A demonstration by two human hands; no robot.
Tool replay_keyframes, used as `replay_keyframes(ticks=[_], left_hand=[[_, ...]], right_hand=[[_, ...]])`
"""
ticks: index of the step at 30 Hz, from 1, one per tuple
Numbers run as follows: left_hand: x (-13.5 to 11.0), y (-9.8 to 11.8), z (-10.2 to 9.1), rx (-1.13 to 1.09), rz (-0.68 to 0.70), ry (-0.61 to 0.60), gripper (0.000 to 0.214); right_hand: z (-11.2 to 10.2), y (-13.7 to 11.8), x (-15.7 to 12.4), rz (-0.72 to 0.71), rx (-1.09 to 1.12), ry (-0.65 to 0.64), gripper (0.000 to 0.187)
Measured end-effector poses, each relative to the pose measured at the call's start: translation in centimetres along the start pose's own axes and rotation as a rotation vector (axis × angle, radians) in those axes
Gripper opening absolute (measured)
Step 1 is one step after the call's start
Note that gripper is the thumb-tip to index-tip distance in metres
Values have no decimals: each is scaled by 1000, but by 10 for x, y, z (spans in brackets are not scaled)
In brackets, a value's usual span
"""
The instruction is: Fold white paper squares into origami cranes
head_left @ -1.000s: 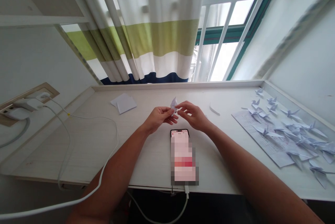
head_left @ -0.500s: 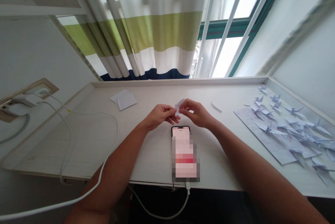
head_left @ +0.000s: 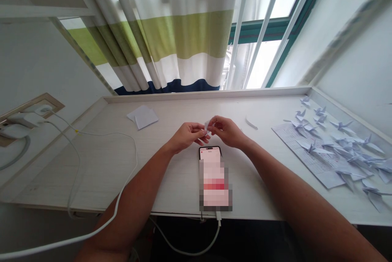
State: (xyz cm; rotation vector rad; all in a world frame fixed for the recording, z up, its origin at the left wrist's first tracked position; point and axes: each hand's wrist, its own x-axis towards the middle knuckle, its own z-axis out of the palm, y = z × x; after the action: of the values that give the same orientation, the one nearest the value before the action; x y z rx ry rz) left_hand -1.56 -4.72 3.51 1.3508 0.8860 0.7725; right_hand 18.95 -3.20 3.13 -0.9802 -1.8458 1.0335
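- The small folded piece of white paper (head_left: 207,127) sits between the two hands, at their fingertips, raised above the desk and just above the top edge of the phone.
- The left hand (head_left: 186,137) and right hand (head_left: 226,132) face each other with their fingers curled in, not spread. Both pinch the paper from either side, and their fingertips nearly meet around it.
- Most of the paper is hidden behind the fingers. A narrow, pointed white flap shows upright between them, with creases too small to make out.
- A smartphone (head_left: 210,155) lies flat on the white desk (head_left: 92,172) below the hands, its screen lit and pixelated. A white charging cable (head_left: 218,235) runs from its lower end over the desk's near edge.
- A small stack of white paper squares (head_left: 143,117) lies on the desk, well left of the hands, and a thin curved paper strip (head_left: 251,122) lies just right of them.
- To the right, many folded paper cranes (head_left: 346,151) crowd on and around a printed sheet (head_left: 301,151), near the wall.
- On the left, a second white cable (head_left: 76,132) loops across the desk from a charger (head_left: 20,120) on a wall socket.
- A striped curtain (head_left: 183,37) hangs at the window behind the desk.
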Motion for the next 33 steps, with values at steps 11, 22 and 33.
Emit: replay_keyframes(ticks=[11, 22, 33], left_hand=[[2, -6, -1, -18, -37, 16, 40], [1, -3, -3, -47, -45, 15, 34], [3, -2, 5, -53, -26, 27, 39]], right_hand=[[0, 2, 0, -13, -11, -33, 11], [-8, 0, 2, 115, 332, 58, 35], [1, 5, 2, 141, 290, -14, 39]])
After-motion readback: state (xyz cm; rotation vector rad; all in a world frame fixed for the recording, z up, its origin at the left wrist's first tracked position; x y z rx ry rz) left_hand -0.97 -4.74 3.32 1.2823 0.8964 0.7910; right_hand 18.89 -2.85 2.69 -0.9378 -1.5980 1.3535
